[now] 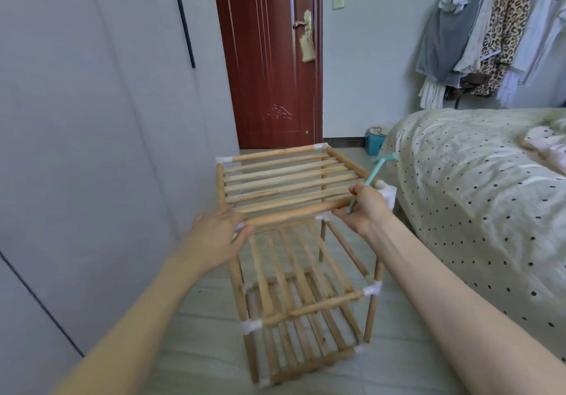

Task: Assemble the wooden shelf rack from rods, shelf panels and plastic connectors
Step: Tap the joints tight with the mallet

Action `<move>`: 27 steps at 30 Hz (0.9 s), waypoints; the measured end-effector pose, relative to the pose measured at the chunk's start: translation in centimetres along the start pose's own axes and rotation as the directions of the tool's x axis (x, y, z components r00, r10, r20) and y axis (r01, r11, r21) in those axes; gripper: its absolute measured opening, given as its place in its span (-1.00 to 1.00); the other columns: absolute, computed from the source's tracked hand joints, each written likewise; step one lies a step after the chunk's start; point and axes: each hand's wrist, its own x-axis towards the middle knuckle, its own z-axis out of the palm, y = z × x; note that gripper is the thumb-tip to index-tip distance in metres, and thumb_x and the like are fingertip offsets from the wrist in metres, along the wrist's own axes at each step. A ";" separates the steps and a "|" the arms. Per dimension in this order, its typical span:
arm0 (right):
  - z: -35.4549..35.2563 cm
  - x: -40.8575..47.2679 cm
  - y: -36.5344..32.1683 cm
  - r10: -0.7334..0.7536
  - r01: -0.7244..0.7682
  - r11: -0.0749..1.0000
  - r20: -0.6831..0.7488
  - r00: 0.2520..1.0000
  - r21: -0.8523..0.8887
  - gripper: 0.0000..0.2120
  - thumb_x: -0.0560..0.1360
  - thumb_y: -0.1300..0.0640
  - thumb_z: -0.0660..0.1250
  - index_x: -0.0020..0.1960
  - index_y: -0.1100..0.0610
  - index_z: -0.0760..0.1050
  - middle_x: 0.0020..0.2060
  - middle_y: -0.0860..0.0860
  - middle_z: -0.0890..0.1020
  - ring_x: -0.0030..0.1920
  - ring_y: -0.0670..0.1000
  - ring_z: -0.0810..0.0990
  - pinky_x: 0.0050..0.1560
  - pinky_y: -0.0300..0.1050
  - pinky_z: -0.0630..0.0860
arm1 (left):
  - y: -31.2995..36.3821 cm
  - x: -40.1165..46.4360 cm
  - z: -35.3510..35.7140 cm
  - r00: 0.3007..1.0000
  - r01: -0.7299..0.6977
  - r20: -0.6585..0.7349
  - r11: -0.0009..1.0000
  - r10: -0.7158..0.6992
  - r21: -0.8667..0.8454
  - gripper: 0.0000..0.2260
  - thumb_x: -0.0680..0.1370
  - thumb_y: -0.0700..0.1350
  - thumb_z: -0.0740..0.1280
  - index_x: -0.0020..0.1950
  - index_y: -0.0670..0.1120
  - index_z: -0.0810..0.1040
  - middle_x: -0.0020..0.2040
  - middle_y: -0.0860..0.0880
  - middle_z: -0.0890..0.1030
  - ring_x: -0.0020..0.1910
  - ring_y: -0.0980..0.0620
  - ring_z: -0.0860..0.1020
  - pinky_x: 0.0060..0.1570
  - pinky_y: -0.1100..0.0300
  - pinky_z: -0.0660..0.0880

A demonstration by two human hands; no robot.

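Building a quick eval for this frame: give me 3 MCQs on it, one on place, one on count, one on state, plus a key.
1. Where is the bed relative to the rack?
A. on its right
B. on its left
C. behind the door

2. How many slatted shelf levels show in all, counting the one being held?
A. one
B. three
C. five

3. What does the right hand hold?
A. nothing, fingers straight
B. a white connector only
C. a teal tool, against the top panel's edge

Key:
1 A: the dotted bed lies right of the rack.
2 B: the top panel sits above two lower slatted levels.
3 C: the right hand grips the teal tool; the left hand grips the panel's near-left corner.
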 end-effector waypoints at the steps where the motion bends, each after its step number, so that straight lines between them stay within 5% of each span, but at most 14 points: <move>1: -0.5 0.8 -0.3 -0.049 0.049 0.998 -0.009 0.999 0.036 -0.84 0.60 0.31 0.04 -0.02 0.16 0.37 -0.08 0.06 0.40 0.06 0.05 0.44 0.34 0.08 0.33 | 1.2 0.2 -0.1 0.999 -0.034 0.034 0.999 0.035 -0.022 -0.42 0.50 0.25 -0.13 0.20 -0.04 0.50 0.15 -0.06 0.55 0.22 -0.08 0.46 0.18 0.01 0.34; 4: -2.7 2.8 -1.0 -0.160 0.159 0.987 -0.027 0.987 -0.026 -0.81 0.63 0.24 0.02 0.10 0.13 0.40 -0.20 0.00 0.37 -0.13 -0.06 0.38 0.26 -0.02 0.32 | 5.2 0.6 0.3 0.972 -0.164 0.120 0.950 0.202 -0.267 -0.52 0.58 0.23 0.02 0.44 0.06 0.30 0.40 0.01 0.39 0.39 0.01 0.32 0.34 -0.03 0.30; 7: -4.9 2.4 -1.1 -0.165 0.168 0.956 0.031 0.986 -0.240 -0.76 0.65 0.18 0.00 -0.13 0.14 0.35 -0.15 0.02 0.40 0.00 0.00 0.42 0.21 -0.01 0.39 | 7.2 0.9 -0.2 0.941 -0.205 0.147 0.858 0.305 -0.471 -0.42 0.54 0.25 0.12 0.52 0.14 0.08 0.50 0.17 0.16 0.46 0.17 0.17 0.44 0.06 0.16; 10: -7.1 0.9 -0.8 -0.175 0.200 0.902 0.099 0.980 -0.382 -0.71 0.66 0.14 0.00 -0.19 0.16 0.34 0.01 0.12 0.50 0.15 0.08 0.51 0.22 0.03 0.46 | 6.3 1.9 0.3 0.943 -0.281 0.085 0.909 0.321 -0.307 -0.49 0.57 0.17 0.15 0.49 0.06 0.19 0.46 0.14 0.23 0.43 0.19 0.16 0.40 0.19 0.07; 13: -8.5 0.2 -0.7 -0.210 0.242 0.810 0.121 0.970 -0.535 -0.72 0.66 0.16 0.00 -0.16 0.19 0.35 -0.09 0.13 0.56 -0.13 0.06 0.60 -0.11 -0.10 0.57 | 5.8 2.4 2.2 0.969 -0.243 -0.042 0.970 0.242 -0.023 -0.45 0.52 0.25 -0.12 0.33 0.05 0.41 0.30 0.10 0.45 0.27 0.01 0.37 0.28 0.13 0.23; 16: -9.7 -0.4 -0.8 -0.283 0.257 0.588 0.103 0.954 -0.767 -0.75 0.65 0.16 0.00 -0.10 0.16 0.39 -0.37 0.05 0.42 -0.48 -0.04 0.34 -0.52 -0.26 0.32 | 8.4 3.2 4.0 0.967 -0.182 -0.179 0.983 0.182 0.017 -0.45 0.54 0.20 -0.14 0.22 -0.01 0.51 0.14 0.04 0.56 0.05 -0.08 0.45 0.08 0.06 0.36; 21: -12.4 -2.1 -2.1 -0.592 0.347 0.191 0.174 0.787 -0.918 -0.74 0.62 0.09 0.07 0.06 0.20 0.47 -0.32 -0.01 0.47 -0.24 0.09 0.45 -0.21 -0.11 0.33 | 13.9 6.1 4.7 0.986 -0.059 -0.149 0.993 0.074 0.104 -0.57 0.63 0.14 -0.11 0.36 -0.01 0.33 0.25 0.02 0.45 0.19 -0.05 0.37 0.20 0.11 0.24; 25: -12.8 -4.0 -4.4 -0.481 0.276 -0.167 0.323 0.815 -0.946 -0.69 0.63 0.08 0.07 -0.01 0.18 0.55 -0.33 -0.02 0.48 -0.21 0.10 0.45 -0.20 -0.13 0.30 | 15.4 7.0 5.4 0.982 -0.086 -0.160 0.993 0.098 0.082 -0.60 0.66 0.07 -0.09 0.43 -0.04 0.22 0.33 0.01 0.38 0.27 -0.02 0.34 0.27 0.11 0.22; 27: -11.0 -4.9 -6.9 -0.523 0.297 -0.266 0.396 0.754 -0.917 -0.70 0.62 0.07 0.09 -0.06 0.17 0.54 -0.44 -0.07 0.40 -0.28 0.08 0.41 -0.25 -0.13 0.25 | 15.1 7.0 5.5 0.979 -0.106 -0.166 0.992 0.116 0.063 -0.60 0.66 0.04 -0.08 0.46 -0.05 0.19 0.37 0.01 0.35 0.31 -0.01 0.31 0.33 0.10 0.17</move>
